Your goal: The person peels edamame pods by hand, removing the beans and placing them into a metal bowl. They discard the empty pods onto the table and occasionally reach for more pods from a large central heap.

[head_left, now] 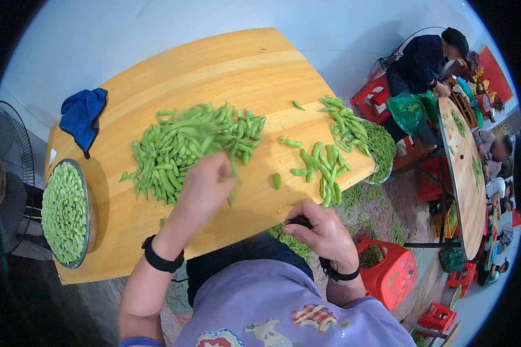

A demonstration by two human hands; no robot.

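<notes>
My left hand [211, 180] is over the near edge of the big heap of green pods [176, 156] on the wooden table [243, 63]; its fingers are curled together, with a blurred green pod beside them. At the table's near edge, my right hand [323, 230] is closed around a small black object [300, 222]. Just beyond the right hand lies a smaller group of loose pods [324, 168]. A metal bowl full of shelled green beans [65, 214] stands at the table's left end.
A blue cloth [82, 118] lies at the left edge, near a black fan [6, 173]. More pods [381, 144] hang past the right edge. Red stools [391, 272] stand on the littered floor. Other people [419, 63] sit around another table [460, 173] at right.
</notes>
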